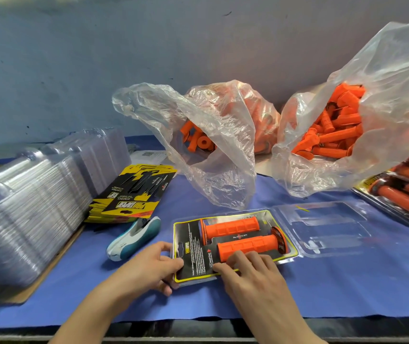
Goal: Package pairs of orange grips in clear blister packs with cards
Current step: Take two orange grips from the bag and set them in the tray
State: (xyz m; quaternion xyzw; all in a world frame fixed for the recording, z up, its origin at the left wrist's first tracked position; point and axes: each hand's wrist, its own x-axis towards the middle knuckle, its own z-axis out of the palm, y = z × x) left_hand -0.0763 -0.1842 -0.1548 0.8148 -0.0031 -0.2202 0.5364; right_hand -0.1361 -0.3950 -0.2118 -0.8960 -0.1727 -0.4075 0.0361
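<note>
There, on the tabletop, my left hand point(158, 266) pinched the blister pack point(294, 254) at its 9 o'clock edge while my right hand point(250, 271) pressed straight fingers on the near grip point(248, 245), lying 9-to-3, the open lid point(322, 229) at 3 o'clock, nearer my right.

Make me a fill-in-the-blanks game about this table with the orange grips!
The black card carries ___ orange grips.
The stapler lies on the card's ___ side.
The cloth covering the table is ___.
Missing words: two; left; blue.
</note>
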